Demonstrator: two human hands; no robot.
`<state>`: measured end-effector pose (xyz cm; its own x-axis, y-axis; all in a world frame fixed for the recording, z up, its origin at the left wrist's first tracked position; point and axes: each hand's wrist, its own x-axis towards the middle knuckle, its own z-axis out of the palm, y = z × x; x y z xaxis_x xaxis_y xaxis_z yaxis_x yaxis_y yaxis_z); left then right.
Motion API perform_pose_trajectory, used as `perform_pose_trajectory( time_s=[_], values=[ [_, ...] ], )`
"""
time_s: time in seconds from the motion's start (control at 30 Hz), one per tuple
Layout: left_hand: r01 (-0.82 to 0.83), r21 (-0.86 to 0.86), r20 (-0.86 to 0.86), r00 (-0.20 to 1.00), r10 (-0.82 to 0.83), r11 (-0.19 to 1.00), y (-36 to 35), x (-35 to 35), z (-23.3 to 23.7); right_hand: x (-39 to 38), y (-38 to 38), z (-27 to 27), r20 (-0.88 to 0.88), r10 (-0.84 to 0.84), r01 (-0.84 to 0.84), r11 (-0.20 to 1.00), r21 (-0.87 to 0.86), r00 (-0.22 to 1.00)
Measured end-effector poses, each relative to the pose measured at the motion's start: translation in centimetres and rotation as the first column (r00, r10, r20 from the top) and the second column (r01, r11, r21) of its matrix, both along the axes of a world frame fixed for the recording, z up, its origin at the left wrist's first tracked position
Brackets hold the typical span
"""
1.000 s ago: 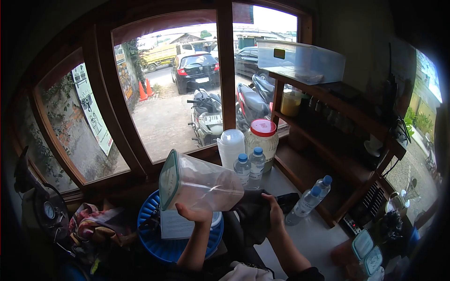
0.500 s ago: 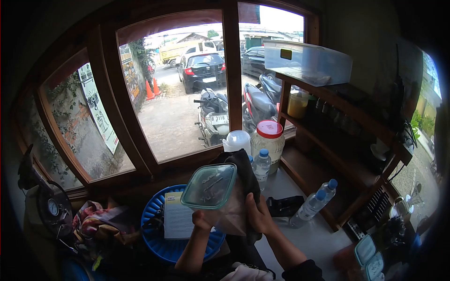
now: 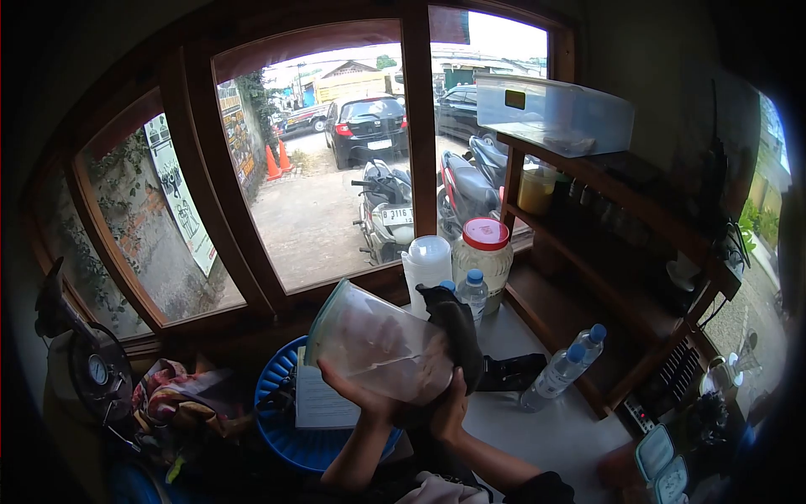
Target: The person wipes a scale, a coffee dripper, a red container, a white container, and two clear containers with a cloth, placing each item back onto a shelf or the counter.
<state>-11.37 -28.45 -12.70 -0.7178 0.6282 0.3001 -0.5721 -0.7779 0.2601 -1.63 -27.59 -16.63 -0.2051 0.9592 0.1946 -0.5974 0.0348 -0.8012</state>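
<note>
A tall clear plastic container with a greenish lid is tilted on its side in front of me, its lid end to the left. My left hand supports it from below, fingers curved against its wall. A black cloth-like piece hangs over the container's right end. Low on that end, my right hand grips the black cloth against the container. Some of its fingers are hidden. Beneath the container, papers lie on a blue ribbed plastic basket.
Behind my hands stand a red-lidded jar, stacked white cups and a water bottle. Two more bottles and a black object are to the right. A wooden shelf borders the table; patterned cloth lies left.
The container has tipped from lid-up to lying sideways, lid turned left. My left hand has shifted underneath it, and my right hand has moved lower and slightly left.
</note>
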Motion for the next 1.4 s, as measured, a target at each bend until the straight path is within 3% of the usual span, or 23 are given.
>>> perform_pose_trajectory(
  time_s=[0.07, 0.1, 0.2, 0.3, 0.37, 0.47, 0.53, 0.63, 0.73, 0.83, 0.87, 0.93, 0.97, 1.03, 1.13, 1.2, 1.23, 1.3, 1.4],
  values=[
    [-0.08, -0.069, -0.05, 0.996, 0.076, 0.994, -0.1, 1.1, -0.4, -0.2, 0.6, 2.0, -0.218, 0.077, -0.129, 0.964, -0.234, 0.973],
    [-0.137, -0.095, -0.03, 0.99, 0.135, 0.986, -0.1, 1.6, 0.5, -0.6, 1.4, 2.1, -0.246, 0.071, -0.138, 0.954, -0.265, 0.967],
    [-0.133, 0.061, -0.183, 0.973, 0.142, 0.989, 0.2, 0.2, -1.2, -0.7, 1.8, 2.7, -0.129, 0.124, -0.16, 0.932, -0.324, 0.984],
    [-0.25, 0.017, -0.326, 0.914, 0.242, 0.968, 0.3, -0.9, -0.9, -0.7, 1.9, 1.7, -0.093, 0.206, -0.226, 0.868, -0.441, 0.974],
    [-0.301, 0.112, -0.361, 0.876, 0.321, 0.947, 1.0, -1.9, -1.6, -0.2, 2.1, 1.6, -0.101, 0.299, -0.31, 0.818, -0.484, 0.949],
    [-0.447, 0.219, -0.397, 0.771, 0.498, 0.867, 2.3, -2.8, -2.8, 0.9, 2.2, 2.5, 0.005, 0.33, -0.272, 0.786, -0.555, 0.944],
    [-0.523, 0.237, -0.326, 0.751, 0.574, 0.819, 2.7, -3.1, -4.1, 1.7, 2.1, 3.3, 0.021, 0.248, -0.193, 0.8, -0.568, 0.968],
    [-0.536, 0.158, -0.299, 0.774, 0.558, 0.829, 2.5, -3.5, -4.0, 3.5, 2.2, 5.2, 0.071, 0.055, -0.006, 0.831, -0.556, 0.996],
    [-0.507, 0.081, -0.301, 0.809, 0.506, 0.858, 2.2, -4.0, -3.7, 5.0, 3.3, 5.3, -0.002, -0.139, 0.122, 0.878, -0.463, 0.99],
    [-0.375, -0.013, -0.384, 0.858, 0.342, 0.927, 1.6, -4.0, -3.1, 4.9, 3.1, 6.0, 0.161, -0.111, 0.155, 0.944, -0.291, 0.981],
    [-0.309, -0.061, -0.42, 0.871, 0.256, 0.949, 1.4, -3.9, -2.9, 4.7, 3.3, 5.0, 0.334, -0.038, 0.081, 0.99, -0.117, 0.942],
    [-0.155, -0.144, -0.429, 0.9, 0.079, 0.977, 1.0, -3.7, -4.0, 4.1, 3.2, 4.7, 0.497, 0.143, -0.207, 0.975, 0.076, 0.856],
    [-0.077, -0.186, -0.429, 0.903, -0.01, 0.98, 1.1, -3.8, -4.4, 3.7, 3.3, 4.6, 0.492, 0.086, -0.207, 0.958, 0.197, 0.866],
    [0.06, -0.093, -0.52, 0.848, -0.1, 0.994, 1.4, -4.5, -4.6, 3.0, 3.6, 4.5, 0.463, -0.026, -0.197, 0.883, 0.427, 0.886],
    [0.069, -0.244, -0.574, 0.794, -0.201, 0.967, 1.3, -4.4, -3.9, 3.3, 4.4, 3.8, 0.417, -0.018, -0.17, 0.896, 0.41, 0.909],
    [-0.016, -0.456, -0.571, 0.772, -0.279, 0.89, 1.6, -3.8, -2.0, 3.3, 4.4, 3.6, 0.408, -0.033, -0.116, 0.935, 0.335, 0.912],
    [-0.076, -0.419, -0.619, 0.753, -0.224, 0.905, 1.4, -2.9, -0.1, 3.4, 4.4, 3.5, 0.405, -0.041, -0.088, 0.951, 0.295, 0.913],
    [-0.151, -0.38, -0.76, 0.613, -0.215, 0.913, 1.7, -1.4, 1.5, 3.5, 4.8, 1.9, 0.387, -0.177, 0.009, 0.917, 0.398, 0.905],
    [-0.272, -0.346, -0.879, 0.428, -0.209, 0.898, 2.9, -1.4, 1.3, 4.3, 4.5, 1.2, 0.384, -0.31, 0.135, 0.898, 0.418, 0.87]
  ],
)
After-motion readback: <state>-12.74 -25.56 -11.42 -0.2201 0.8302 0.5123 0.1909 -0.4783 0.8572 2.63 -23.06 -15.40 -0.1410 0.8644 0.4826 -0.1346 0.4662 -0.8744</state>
